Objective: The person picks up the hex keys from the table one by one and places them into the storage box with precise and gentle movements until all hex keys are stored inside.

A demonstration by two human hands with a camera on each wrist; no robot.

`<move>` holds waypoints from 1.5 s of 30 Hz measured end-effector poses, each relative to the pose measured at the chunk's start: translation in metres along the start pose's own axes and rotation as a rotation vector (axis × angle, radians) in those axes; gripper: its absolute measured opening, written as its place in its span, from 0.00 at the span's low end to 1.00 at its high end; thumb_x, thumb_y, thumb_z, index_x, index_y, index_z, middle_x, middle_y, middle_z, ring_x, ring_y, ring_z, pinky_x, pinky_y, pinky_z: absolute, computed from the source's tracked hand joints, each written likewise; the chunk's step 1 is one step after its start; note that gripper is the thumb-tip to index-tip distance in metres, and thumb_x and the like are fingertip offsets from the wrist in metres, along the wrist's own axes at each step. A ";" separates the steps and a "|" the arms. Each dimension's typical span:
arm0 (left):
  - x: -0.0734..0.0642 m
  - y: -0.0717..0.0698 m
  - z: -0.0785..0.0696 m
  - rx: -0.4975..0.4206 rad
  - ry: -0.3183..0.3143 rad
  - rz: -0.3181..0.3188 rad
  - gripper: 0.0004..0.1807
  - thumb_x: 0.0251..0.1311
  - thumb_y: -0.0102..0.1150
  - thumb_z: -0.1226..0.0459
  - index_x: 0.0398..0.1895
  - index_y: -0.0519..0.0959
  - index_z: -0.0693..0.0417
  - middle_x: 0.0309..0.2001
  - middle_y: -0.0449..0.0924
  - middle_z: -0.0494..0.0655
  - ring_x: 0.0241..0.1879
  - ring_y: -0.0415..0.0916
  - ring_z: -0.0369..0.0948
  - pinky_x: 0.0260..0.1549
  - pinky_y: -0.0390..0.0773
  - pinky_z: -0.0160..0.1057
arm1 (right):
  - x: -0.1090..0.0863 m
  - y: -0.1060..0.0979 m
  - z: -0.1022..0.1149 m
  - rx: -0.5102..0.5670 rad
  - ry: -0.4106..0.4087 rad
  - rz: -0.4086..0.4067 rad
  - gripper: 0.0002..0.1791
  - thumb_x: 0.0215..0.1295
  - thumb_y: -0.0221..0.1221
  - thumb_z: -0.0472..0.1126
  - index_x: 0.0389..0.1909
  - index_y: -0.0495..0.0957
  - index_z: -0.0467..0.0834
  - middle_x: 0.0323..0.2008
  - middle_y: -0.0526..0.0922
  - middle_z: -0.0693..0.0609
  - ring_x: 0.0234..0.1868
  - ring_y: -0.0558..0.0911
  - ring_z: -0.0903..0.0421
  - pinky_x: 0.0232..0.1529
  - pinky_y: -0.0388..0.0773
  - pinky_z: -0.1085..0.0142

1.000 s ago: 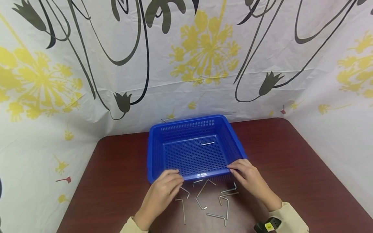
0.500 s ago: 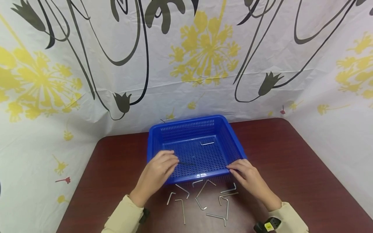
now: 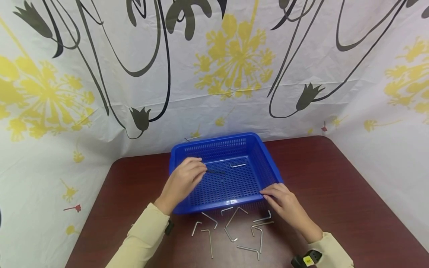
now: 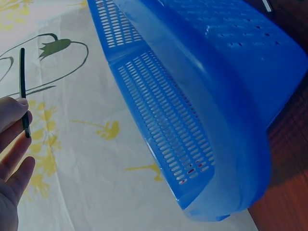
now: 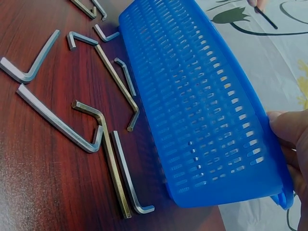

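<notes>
Over the left half of the blue plastic basket [image 3: 214, 205], my left hand [image 3: 181, 182] pinches a thin black hex key [image 3: 216, 172] between thumb and fingers. The left wrist view shows the black hex key [image 4: 22, 77] sticking out past the fingertips, above the rim. My right hand [image 3: 289, 206] grips the basket's near right corner, and in the right wrist view its thumb [image 5: 279, 122] lies against the rim. One silver hex key [image 3: 238, 165] lies on the basket floor toward the back.
Several L-shaped hex keys, silver and brassy, lie scattered on the dark red table [image 3: 140, 193] in front of the basket, among them a long silver one [image 3: 211, 243] and a brassy one [image 5: 110, 163]. A patterned white cloth [image 3: 207, 82] hangs behind the table.
My left hand has moved from the basket's near edge forward over its inside, carrying the black hex key, which came into sight. My right hand stays at the corner.
</notes>
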State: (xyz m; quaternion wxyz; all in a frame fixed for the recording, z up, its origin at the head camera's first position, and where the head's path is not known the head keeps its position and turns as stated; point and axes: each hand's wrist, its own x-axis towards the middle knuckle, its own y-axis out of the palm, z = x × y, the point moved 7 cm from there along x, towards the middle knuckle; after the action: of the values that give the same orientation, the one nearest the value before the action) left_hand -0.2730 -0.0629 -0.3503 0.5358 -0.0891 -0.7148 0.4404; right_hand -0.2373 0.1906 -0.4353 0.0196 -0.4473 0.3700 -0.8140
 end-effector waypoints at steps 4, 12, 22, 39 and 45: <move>0.006 0.008 0.008 0.007 -0.004 0.011 0.06 0.48 0.65 0.72 0.32 0.83 0.61 0.35 0.82 0.49 0.47 0.75 0.47 0.52 0.70 0.38 | 0.000 -0.001 0.001 -0.008 -0.015 -0.018 0.17 0.38 0.66 0.22 0.33 0.82 0.40 0.33 0.80 0.54 0.37 0.76 0.54 0.40 0.72 0.67; 0.015 0.022 0.024 0.004 -0.026 0.033 0.06 0.49 0.64 0.72 0.32 0.82 0.61 0.35 0.81 0.48 0.47 0.74 0.46 0.53 0.69 0.38 | -0.001 0.001 -0.001 -0.008 -0.010 -0.016 0.17 0.38 0.66 0.23 0.33 0.82 0.40 0.33 0.80 0.54 0.37 0.76 0.55 0.40 0.72 0.68; 0.023 0.042 0.038 0.010 -0.061 0.056 0.04 0.51 0.64 0.71 0.31 0.83 0.59 0.34 0.81 0.47 0.46 0.74 0.45 0.49 0.72 0.37 | -0.004 0.000 -0.002 -0.006 -0.003 -0.026 0.18 0.38 0.66 0.22 0.33 0.82 0.40 0.34 0.80 0.53 0.37 0.76 0.54 0.41 0.72 0.68; 0.029 0.070 0.064 0.029 -0.190 0.157 0.03 0.53 0.62 0.70 0.31 0.83 0.57 0.33 0.81 0.46 0.41 0.74 0.43 0.42 0.75 0.37 | -0.006 0.000 -0.005 0.021 0.050 0.005 0.13 0.46 0.63 0.26 0.34 0.82 0.40 0.34 0.80 0.54 0.40 0.76 0.56 0.46 0.69 0.74; 0.027 0.085 0.071 0.033 -0.219 0.201 0.03 0.53 0.62 0.70 0.31 0.83 0.57 0.32 0.81 0.46 0.40 0.74 0.43 0.43 0.74 0.37 | -0.006 0.001 -0.005 0.033 0.047 -0.001 0.12 0.46 0.63 0.26 0.34 0.82 0.40 0.34 0.80 0.53 0.39 0.76 0.55 0.46 0.69 0.74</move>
State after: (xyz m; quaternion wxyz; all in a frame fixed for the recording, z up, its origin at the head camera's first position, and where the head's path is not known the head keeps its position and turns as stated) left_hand -0.3738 -0.0342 -0.3955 0.4094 -0.1030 -0.7491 0.5106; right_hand -0.2377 0.1951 -0.4420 0.0179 -0.4276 0.3565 -0.8305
